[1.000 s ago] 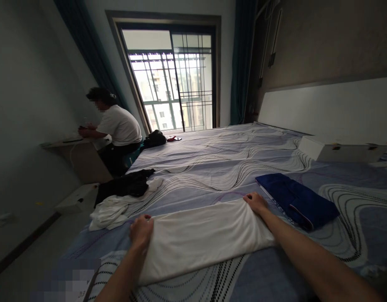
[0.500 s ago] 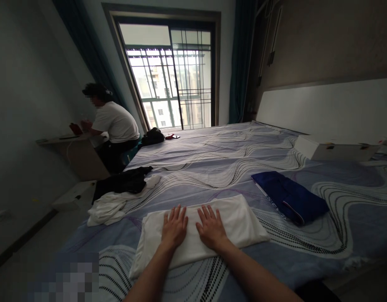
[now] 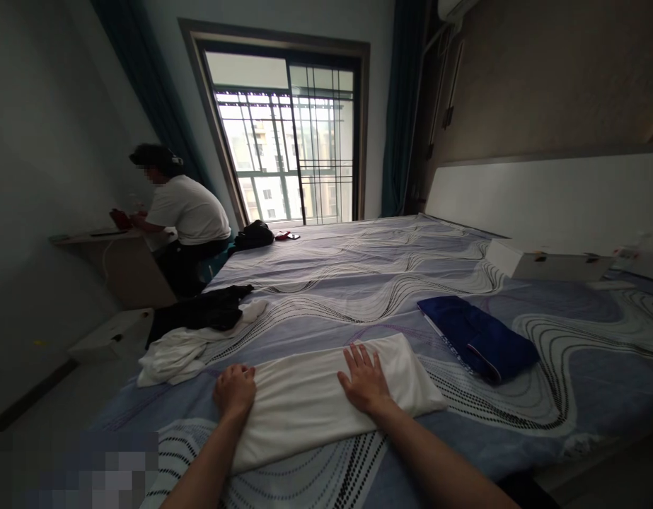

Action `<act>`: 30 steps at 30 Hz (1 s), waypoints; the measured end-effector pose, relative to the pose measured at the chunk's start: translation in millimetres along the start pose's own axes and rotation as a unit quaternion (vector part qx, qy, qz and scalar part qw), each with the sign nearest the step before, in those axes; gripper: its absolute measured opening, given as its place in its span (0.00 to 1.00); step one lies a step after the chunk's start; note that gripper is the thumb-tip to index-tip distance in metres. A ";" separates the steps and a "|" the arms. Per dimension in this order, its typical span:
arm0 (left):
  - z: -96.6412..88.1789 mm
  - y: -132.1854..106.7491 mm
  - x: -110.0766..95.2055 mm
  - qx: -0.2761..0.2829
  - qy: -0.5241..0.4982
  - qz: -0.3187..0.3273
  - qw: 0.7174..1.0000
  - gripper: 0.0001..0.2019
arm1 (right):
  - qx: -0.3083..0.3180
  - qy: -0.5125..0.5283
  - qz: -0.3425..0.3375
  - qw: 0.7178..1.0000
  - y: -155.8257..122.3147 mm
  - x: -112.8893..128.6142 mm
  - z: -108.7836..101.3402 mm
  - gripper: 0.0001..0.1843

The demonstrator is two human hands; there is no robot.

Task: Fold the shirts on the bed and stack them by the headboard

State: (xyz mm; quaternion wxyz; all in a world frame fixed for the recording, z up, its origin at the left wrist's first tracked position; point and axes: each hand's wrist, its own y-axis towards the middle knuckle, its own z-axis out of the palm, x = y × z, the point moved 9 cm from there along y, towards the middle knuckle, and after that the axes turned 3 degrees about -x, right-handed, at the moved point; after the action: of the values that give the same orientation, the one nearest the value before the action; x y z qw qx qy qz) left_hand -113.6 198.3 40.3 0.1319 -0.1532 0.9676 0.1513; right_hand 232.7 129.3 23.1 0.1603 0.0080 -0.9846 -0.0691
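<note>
A folded white garment (image 3: pixel 310 399) lies across the near part of the bed (image 3: pixel 358 283). My left hand (image 3: pixel 235 390) curls over the garment's left end, fingers bent around the edge. My right hand (image 3: pixel 364 380) lies flat on the garment right of its middle, fingers spread. A folded dark blue garment (image 3: pixel 477 338) lies on the bed to the right, apart from both hands.
A heap of white and black clothes (image 3: pixel 199 329) sits at the bed's left edge. Another person in a white shirt (image 3: pixel 185 212) sits at a small desk (image 3: pixel 106 244) by the window. A dark bag (image 3: pixel 255 235) rests at the far corner; a white box (image 3: pixel 543 263) lies near the headboard.
Both hands were flat side by side on the garment's middle. My left hand has slid to the left end and curled over it; my right hand has shifted slightly right.
</note>
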 end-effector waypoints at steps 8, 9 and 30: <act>-12.7 -0.3 0.4 -0.007 -0.002 -0.023 1.000 0.19 | 0.005 -0.014 -0.006 1.000 0.7 2.1 2.7 0.37; -17.4 -5.6 -6.9 -0.021 0.006 -0.014 1.000 0.19 | 0.006 -0.015 -0.005 1.000 1.0 2.2 2.7 0.37; 9.8 -42.8 3.7 0.114 0.035 0.178 0.977 0.30 | 0.000 -0.087 0.148 0.985 -3.0 -120.3 -28.7 0.35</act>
State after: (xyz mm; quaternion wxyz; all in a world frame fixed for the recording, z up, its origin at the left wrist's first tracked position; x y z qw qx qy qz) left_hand -100.6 161.7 19.4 0.0852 0.0324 0.9943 0.0559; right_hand 355.9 127.0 11.8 0.0821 -0.1434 -0.9852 -0.0451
